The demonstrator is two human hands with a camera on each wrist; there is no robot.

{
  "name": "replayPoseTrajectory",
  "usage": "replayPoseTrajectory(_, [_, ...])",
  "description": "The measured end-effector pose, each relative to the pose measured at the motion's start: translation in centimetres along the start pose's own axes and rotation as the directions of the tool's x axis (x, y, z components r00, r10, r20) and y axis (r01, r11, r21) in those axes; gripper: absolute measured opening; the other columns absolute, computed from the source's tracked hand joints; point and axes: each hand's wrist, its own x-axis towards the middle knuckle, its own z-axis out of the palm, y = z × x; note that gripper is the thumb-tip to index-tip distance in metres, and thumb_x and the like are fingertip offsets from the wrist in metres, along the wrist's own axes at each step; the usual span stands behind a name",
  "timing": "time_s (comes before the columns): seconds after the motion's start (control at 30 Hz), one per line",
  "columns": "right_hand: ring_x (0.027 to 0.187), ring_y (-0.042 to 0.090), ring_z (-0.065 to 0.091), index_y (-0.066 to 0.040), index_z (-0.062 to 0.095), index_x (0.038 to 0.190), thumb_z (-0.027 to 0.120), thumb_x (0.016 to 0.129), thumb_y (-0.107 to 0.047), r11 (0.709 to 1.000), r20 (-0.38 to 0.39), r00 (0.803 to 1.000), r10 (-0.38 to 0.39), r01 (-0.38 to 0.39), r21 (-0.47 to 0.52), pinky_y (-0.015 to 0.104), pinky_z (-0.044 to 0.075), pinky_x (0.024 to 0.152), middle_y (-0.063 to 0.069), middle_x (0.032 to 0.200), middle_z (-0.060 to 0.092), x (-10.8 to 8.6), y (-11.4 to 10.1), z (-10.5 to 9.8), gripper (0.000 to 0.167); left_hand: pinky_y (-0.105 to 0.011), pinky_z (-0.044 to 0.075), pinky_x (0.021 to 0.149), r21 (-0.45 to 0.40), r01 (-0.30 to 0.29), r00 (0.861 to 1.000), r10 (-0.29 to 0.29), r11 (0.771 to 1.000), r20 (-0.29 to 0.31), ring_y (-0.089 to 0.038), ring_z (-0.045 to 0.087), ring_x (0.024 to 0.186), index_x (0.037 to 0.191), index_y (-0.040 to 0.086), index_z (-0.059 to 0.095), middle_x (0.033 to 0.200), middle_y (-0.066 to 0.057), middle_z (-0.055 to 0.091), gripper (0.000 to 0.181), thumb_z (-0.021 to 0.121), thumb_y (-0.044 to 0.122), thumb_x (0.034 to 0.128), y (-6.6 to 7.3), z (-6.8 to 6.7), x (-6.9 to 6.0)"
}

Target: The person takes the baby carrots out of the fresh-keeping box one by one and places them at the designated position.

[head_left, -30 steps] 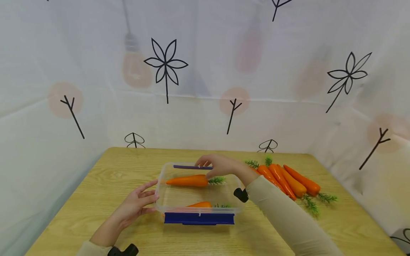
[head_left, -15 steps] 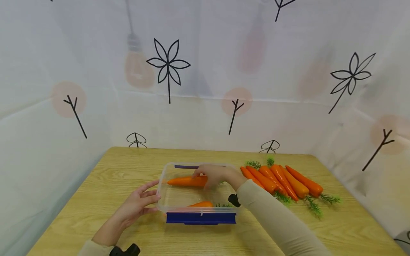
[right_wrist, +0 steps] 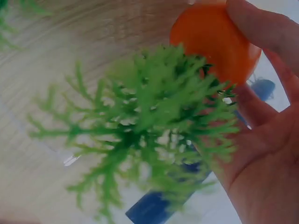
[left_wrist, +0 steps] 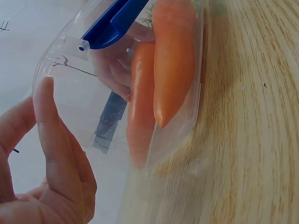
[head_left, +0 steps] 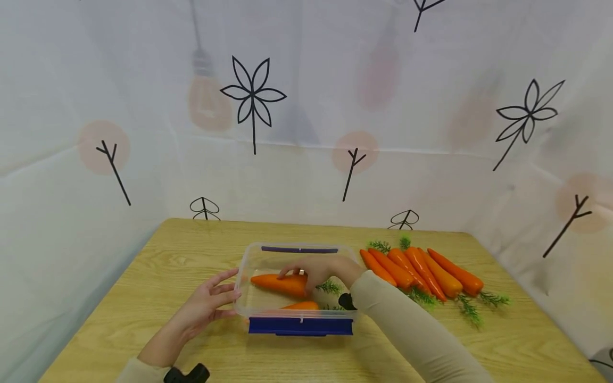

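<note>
My right hand (head_left: 321, 270) reaches into a clear plastic food container (head_left: 243, 284) and grips an orange carrot (head_left: 278, 284) by its thick end. In the right wrist view, my thumb and fingers sit around that carrot's round end (right_wrist: 212, 39), with green leaves (right_wrist: 145, 112) sticking out. A second carrot (head_left: 304, 306) lies along the near wall, partly hidden by the rim. At the left wall, my left hand (head_left: 201, 306) touches the container with its fingers extended. Through the clear wall in the left wrist view, both carrots appear side by side, the second carrot (left_wrist: 175, 60) nearer.
Several loose carrots (head_left: 423, 268) with green tops lie fanned out on the wooden table (head_left: 187, 250), right of the container. A blue latch flap (head_left: 300, 326) hangs down on the container's near side. Behind the table is a patterned white cloth (head_left: 297, 181).
My right hand has lowered into the container, taken hold of the far carrot by its thick end and drawn it nearer, toward the second carrot. My left hand stays at the container's left wall.
</note>
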Motion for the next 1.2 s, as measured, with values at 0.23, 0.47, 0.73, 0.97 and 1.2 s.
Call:
replayPoseTrajectory(0.23, [0.103,0.019,0.050,-0.024,0.052,0.130,0.075,0.074,-0.001,1.000,-0.141,0.990,0.016,-0.012,0.023,0.023,0.050,0.072,0.001,0.121,0.051,-1.1,-0.2,-1.0,0.065,-0.032,0.055,0.075,0.008,-0.002,1.000,0.002,1.000,0.006,-0.027,0.057,0.101,0.147,0.004,0.020,0.126,-0.021,0.046,0.070,0.062,0.014,0.0908,0.0,-0.1,0.1])
replayPoseTrajectory(0.47, [0.096,0.022,0.052,-0.018,0.051,0.131,0.075,0.075,0.000,0.987,-0.254,0.966,-0.053,0.089,0.131,0.026,0.052,0.067,0.009,0.121,0.049,-3.2,-0.8,-2.4,0.064,-0.032,0.055,0.074,-0.003,-0.012,1.000,0.012,1.000,0.018,-0.026,0.058,0.101,0.146,0.002,0.020,0.122,-0.018,0.049,0.071,0.063,0.012,0.0902,-0.1,-0.2,-0.1])
replayPoseTrajectory(0.73, [0.099,0.023,0.051,-0.017,0.048,0.134,0.074,0.079,-0.005,0.980,-0.410,0.908,-0.091,0.155,0.126,0.031,0.050,0.078,0.009,0.123,0.050,-6.1,-1.4,-2.9,0.062,-0.031,0.055,0.073,-0.010,-0.018,0.999,0.019,1.000,0.036,-0.025,0.058,0.100,0.146,0.001,0.018,0.120,-0.017,0.050,0.072,0.062,0.010,0.0902,-0.2,-0.2,-0.1])
replayPoseTrajectory(0.97, [0.100,0.026,0.050,-0.015,0.047,0.136,0.074,0.078,-0.004,0.973,-0.562,0.823,-0.088,0.192,0.129,0.027,0.053,0.071,0.009,0.127,0.048,-8.4,-1.3,-2.1,0.065,-0.031,0.055,0.073,-0.007,-0.012,0.999,0.013,1.000,0.032,-0.026,0.058,0.101,0.147,0.001,0.018,0.122,-0.017,0.049,0.072,0.062,0.011,0.0905,-0.1,-0.2,-0.1])
replayPoseTrajectory(1.2, [0.101,0.028,0.051,-0.015,0.047,0.135,0.076,0.076,-0.002,0.966,-0.684,0.730,-0.005,0.181,0.186,0.026,0.055,0.067,0.008,0.126,0.049,-10.5,-0.9,-0.9,0.067,-0.032,0.055,0.074,-0.011,-0.008,0.999,0.008,1.000,0.031,-0.027,0.059,0.099,0.147,0.001,0.018,0.122,-0.017,0.050,0.071,0.061,0.012,0.0911,0.0,-0.2,-0.1])
